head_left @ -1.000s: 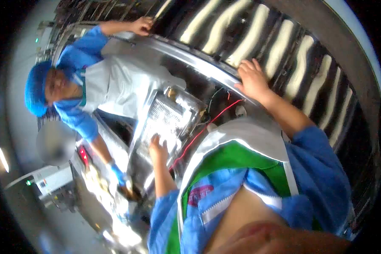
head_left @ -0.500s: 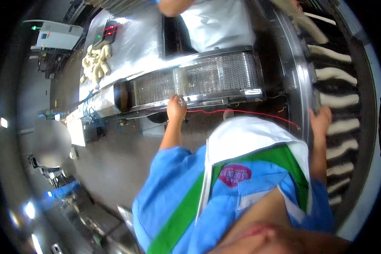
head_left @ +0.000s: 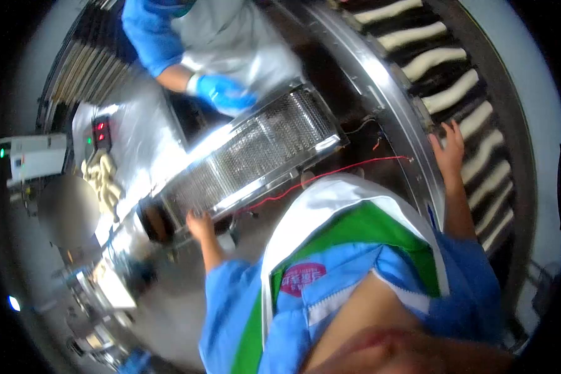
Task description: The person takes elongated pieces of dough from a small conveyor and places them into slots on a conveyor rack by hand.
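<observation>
My left hand (head_left: 201,227) is beside the near edge of the sloping metal mesh conveyor (head_left: 249,153), low on its left part; its fingers are small and blurred, so their grip is unclear. On the other side, my right hand (head_left: 450,149) has its fingers spread at the inner edge of the dark curved conveyor. Nothing shows in it. Long pale dough strips (head_left: 450,91) lie across that conveyor in a row, close to my right fingers. A metal rail (head_left: 380,71) runs along its inner side.
Across the mesh conveyor stands a co-worker in a white apron (head_left: 230,37), with a blue-gloved hand (head_left: 223,93) over its far edge. Dough pieces (head_left: 103,181) are heaped on a steel table (head_left: 146,128) by a red-lit display (head_left: 101,131). A red cord (head_left: 336,169) crosses before me.
The view has turned and shifted. The co-worker's gloved hand has come into view over the mesh conveyor. My left hand is farther along the conveyor's near edge, and my right fingers have spread.
</observation>
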Demonstrator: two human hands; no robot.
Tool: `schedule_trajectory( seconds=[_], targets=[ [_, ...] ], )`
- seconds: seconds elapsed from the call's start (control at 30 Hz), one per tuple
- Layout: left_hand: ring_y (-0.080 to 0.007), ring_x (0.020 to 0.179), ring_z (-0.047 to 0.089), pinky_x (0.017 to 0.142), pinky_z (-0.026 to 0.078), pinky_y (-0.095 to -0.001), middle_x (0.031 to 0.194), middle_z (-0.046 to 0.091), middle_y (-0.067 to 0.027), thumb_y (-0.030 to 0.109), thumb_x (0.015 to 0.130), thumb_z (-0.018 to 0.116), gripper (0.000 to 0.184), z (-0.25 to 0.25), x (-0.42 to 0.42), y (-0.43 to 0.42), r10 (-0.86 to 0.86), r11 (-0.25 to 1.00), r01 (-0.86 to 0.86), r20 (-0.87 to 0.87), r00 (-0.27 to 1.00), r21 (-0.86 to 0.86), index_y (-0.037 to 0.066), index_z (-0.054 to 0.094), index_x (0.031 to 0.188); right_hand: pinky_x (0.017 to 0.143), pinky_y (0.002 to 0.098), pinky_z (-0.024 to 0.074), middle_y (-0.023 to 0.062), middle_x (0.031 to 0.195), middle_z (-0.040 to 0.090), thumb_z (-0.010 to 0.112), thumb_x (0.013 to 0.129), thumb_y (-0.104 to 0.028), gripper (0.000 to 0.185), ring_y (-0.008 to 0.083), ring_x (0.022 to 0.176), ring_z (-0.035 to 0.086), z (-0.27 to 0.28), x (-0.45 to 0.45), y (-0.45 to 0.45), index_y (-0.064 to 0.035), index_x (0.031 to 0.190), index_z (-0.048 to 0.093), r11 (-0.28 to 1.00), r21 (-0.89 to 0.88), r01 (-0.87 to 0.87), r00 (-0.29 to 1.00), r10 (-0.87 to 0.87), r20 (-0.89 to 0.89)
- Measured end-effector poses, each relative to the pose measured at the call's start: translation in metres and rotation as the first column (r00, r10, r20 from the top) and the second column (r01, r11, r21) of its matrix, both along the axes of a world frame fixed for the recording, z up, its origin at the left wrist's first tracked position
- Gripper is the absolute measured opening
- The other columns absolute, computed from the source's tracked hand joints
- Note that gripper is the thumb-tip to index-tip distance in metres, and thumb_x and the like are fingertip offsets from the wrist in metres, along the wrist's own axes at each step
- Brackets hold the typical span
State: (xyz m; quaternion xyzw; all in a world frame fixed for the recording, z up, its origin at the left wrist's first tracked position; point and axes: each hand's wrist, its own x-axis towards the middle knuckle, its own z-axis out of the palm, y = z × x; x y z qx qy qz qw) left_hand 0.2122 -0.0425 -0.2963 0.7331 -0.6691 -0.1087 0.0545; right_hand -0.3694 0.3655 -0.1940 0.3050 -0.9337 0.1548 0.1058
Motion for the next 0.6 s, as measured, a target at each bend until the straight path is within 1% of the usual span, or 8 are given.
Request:
schedule_trajectory(
  seconds=[0.17,0.27,0.3,0.37,0.43,0.5,0.57,0.6],
  targets=[
    [-0.0327,0.119,0.044,0.102,0.035,-0.0394,0.127,0.048,-0.0175,0.020,0.073,0.069,0.056,-0.004,0.021,-0.040,0.061,0.995,-0.061,-0.003,0.998,-0.075,0.005,0.050,0.124,0.098,0.0459,0.0367,0.0238,0.129,0.046,0.065,0.082,-0.034,0.046,0.0395,0.117,0.045,0.003,0.004,0.055,-0.0033,0.115,0.057,0.976,0.080,0.200,0.979,-0.197,-0.042],
    [-0.0324,0.120,0.044,0.102,0.035,-0.0395,0.127,0.048,-0.0172,0.021,0.073,0.069,0.056,-0.003,0.022,-0.051,0.102,0.992,-0.098,0.041,0.994,-0.079,0.007,0.050,0.124,0.097,0.0455,0.0388,0.0235,0.128,0.047,0.062,0.084,-0.040,0.049,0.0385,0.117,0.046,-0.017,-0.011,0.122,-0.0022,0.115,0.057,0.912,0.236,0.335,0.941,-0.312,-0.133],
    [-0.0322,0.120,0.044,0.102,0.035,-0.0396,0.127,0.048,-0.0171,0.020,0.072,0.069,0.056,0.001,0.022,-0.054,0.121,0.991,-0.117,0.054,0.991,-0.072,0.008,0.050,0.124,0.097,0.0452,0.0391,0.0230,0.128,0.048,0.061,0.083,-0.043,0.053,0.0383,0.116,0.047,-0.015,-0.007,0.138,-0.0017,0.116,0.057,0.878,0.251,0.406,0.914,-0.386,-0.129],
    [-0.0323,0.120,0.043,0.102,0.034,-0.0398,0.128,0.048,-0.0170,0.019,0.072,0.067,0.056,-0.005,0.026,-0.060,0.139,0.987,-0.132,0.076,0.987,-0.091,0.008,0.050,0.124,0.098,0.0417,0.0387,0.0193,0.133,0.045,0.057,0.086,-0.045,0.054,0.0340,0.120,0.045,-0.033,-0.016,0.184,-0.0059,0.123,0.054,0.648,0.493,0.580,0.805,-0.550,-0.224],
    [-0.0327,0.120,0.044,0.102,0.035,-0.0401,0.128,0.047,-0.0172,0.018,0.070,0.066,0.057,0.001,0.017,-0.062,0.186,0.980,-0.179,0.065,0.980,-0.091,0.007,0.050,0.124,0.093,0.0430,0.0429,0.0186,0.120,0.055,0.058,0.083,-0.049,0.057,0.0375,0.105,0.055,-0.004,0.014,0.181,-0.0021,0.116,0.057,0.721,0.320,0.615,0.764,-0.645,-0.013],
    [-0.0329,0.119,0.044,0.101,0.036,-0.0403,0.128,0.047,-0.0174,0.018,0.070,0.064,0.057,0.005,0.014,-0.062,0.263,0.964,-0.262,0.025,0.964,-0.054,0.007,0.050,0.124,0.087,0.0427,0.0464,0.0185,0.115,0.058,0.055,0.085,-0.048,0.056,0.0357,0.102,0.056,-0.016,0.024,0.208,-0.0019,0.116,0.058,0.548,0.399,0.736,0.651,-0.735,-0.191],
    [-0.0330,0.119,0.045,0.101,0.037,-0.0406,0.128,0.047,-0.0174,0.016,0.070,0.065,0.056,-0.002,0.022,-0.064,0.202,0.976,-0.195,0.071,0.977,-0.094,0.008,0.050,0.124,0.086,0.0444,0.0438,0.0152,0.115,0.059,0.042,0.091,-0.046,0.049,0.0327,0.105,0.054,-0.102,-0.025,0.367,-0.0057,0.113,0.060,0.598,0.725,0.342,0.929,-0.330,-0.167],
    [-0.0330,0.119,0.045,0.101,0.037,-0.0408,0.128,0.047,-0.0174,0.015,0.071,0.064,0.054,0.005,0.018,-0.062,0.212,0.977,-0.209,0.062,0.975,-0.050,0.008,0.051,0.123,0.084,0.0447,0.0446,0.0154,0.113,0.059,0.042,0.092,-0.042,0.045,0.0320,0.101,0.055,-0.089,-0.018,0.347,-0.0052,0.109,0.061,0.646,0.585,0.491,0.755,-0.650,0.085]
  ],
)
